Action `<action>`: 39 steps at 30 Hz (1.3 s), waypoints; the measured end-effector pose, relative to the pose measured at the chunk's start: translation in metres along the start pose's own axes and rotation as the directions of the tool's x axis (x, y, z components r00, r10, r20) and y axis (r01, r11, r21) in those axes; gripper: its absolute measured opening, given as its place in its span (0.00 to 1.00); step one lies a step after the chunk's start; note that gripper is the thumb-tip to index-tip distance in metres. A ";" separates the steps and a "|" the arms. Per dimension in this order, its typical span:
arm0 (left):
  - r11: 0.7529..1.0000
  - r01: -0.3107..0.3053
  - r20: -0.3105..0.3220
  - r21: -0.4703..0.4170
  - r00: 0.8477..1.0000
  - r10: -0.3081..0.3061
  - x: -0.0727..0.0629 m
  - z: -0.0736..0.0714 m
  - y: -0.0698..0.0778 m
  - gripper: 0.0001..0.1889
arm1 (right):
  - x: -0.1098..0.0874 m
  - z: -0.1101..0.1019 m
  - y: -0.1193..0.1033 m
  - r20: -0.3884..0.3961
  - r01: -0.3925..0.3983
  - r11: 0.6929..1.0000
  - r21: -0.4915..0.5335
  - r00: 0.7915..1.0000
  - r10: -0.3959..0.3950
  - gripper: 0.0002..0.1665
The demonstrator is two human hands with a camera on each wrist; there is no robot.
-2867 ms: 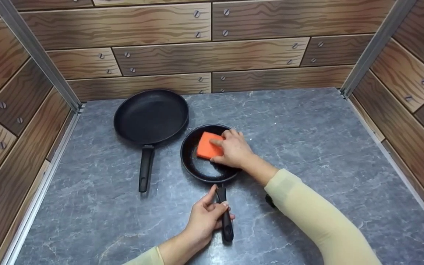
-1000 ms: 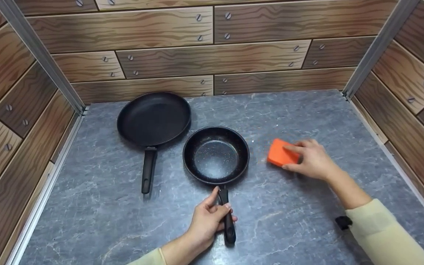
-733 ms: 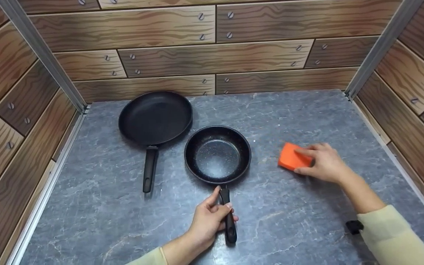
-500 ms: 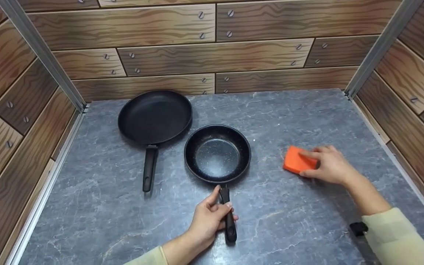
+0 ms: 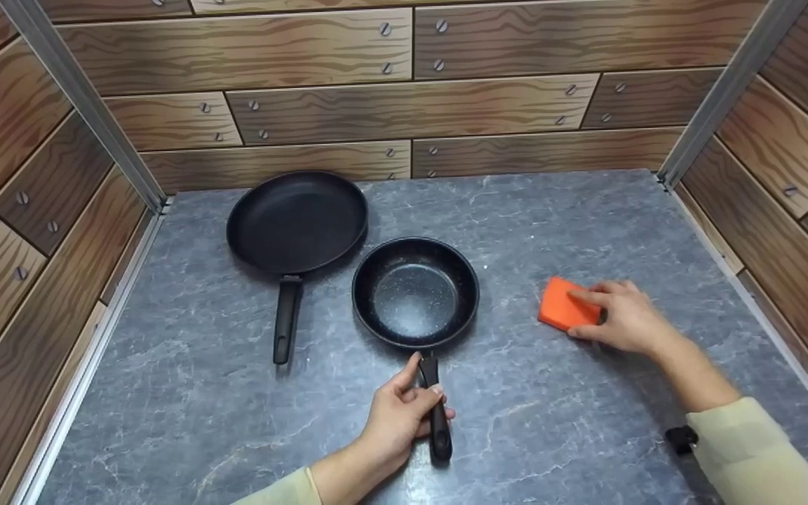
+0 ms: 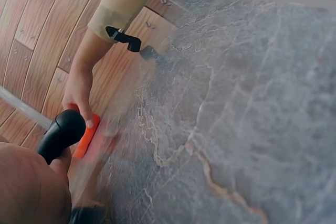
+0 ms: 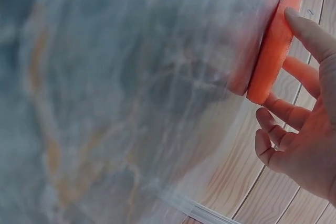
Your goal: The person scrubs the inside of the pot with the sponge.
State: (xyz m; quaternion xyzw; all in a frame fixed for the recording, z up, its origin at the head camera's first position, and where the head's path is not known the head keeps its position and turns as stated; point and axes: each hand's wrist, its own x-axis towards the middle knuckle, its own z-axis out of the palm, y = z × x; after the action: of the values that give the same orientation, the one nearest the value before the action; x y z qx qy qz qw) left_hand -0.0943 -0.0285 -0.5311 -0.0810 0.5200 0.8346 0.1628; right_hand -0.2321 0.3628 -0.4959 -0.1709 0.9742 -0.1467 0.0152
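In the head view, a small speckled frying pan [image 5: 415,293] rests on the table, its black handle [image 5: 440,435] pointing towards me. My left hand [image 5: 393,424] holds this handle between thumb and fingers, with the index finger stretched along it towards the pan. To the right of the pan, an orange sponge [image 5: 560,304] lies flat on the table. My right hand [image 5: 625,315] pinches the sponge, thumb at its near edge and index finger across its top. The right wrist view shows the thumb [image 7: 310,32] against one end of the sponge [image 7: 273,51], the lower fingers curled beside it.
A larger black frying pan [image 5: 297,221] stands at the back left, its handle also facing me. White specks [image 5: 485,266] dot the grey marbled table [image 5: 537,435]. Wood-patterned walls [image 5: 404,112] close off the back and both sides.
My right hand has carried the sponge from inside the small pan rightwards onto the table, and it has hardly moved in the last half second. The left hand stays on the handle.
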 end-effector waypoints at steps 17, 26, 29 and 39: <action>0.990 -0.035 0.052 0.133 0.998 0.029 -0.008 -0.011 0.007 0.43 | 0.004 0.003 -0.042 -0.160 0.097 0.995 0.009 0.983 -0.094 0.41; 0.897 -0.144 -0.011 0.419 0.987 0.163 -0.006 -0.033 0.034 0.42 | 0.011 0.014 -0.083 -0.186 0.230 0.973 0.000 0.956 -0.225 0.38; 0.828 -0.201 -0.017 0.524 0.969 0.246 -0.003 -0.041 0.047 0.41 | 0.014 0.016 -0.094 -0.188 0.256 0.967 -0.007 0.949 -0.253 0.38; 0.366 -0.295 0.110 0.882 0.886 0.450 0.011 -0.056 0.071 0.37 | 0.019 0.027 -0.127 -0.112 0.264 0.965 -0.013 0.958 -0.263 0.42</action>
State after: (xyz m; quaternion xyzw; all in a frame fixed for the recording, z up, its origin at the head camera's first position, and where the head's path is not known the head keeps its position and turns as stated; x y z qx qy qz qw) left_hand -0.1313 -0.1052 -0.4996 0.0724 0.8886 0.4499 -0.0522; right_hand -0.2062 0.2346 -0.4847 -0.2905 0.9419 -0.1576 -0.0593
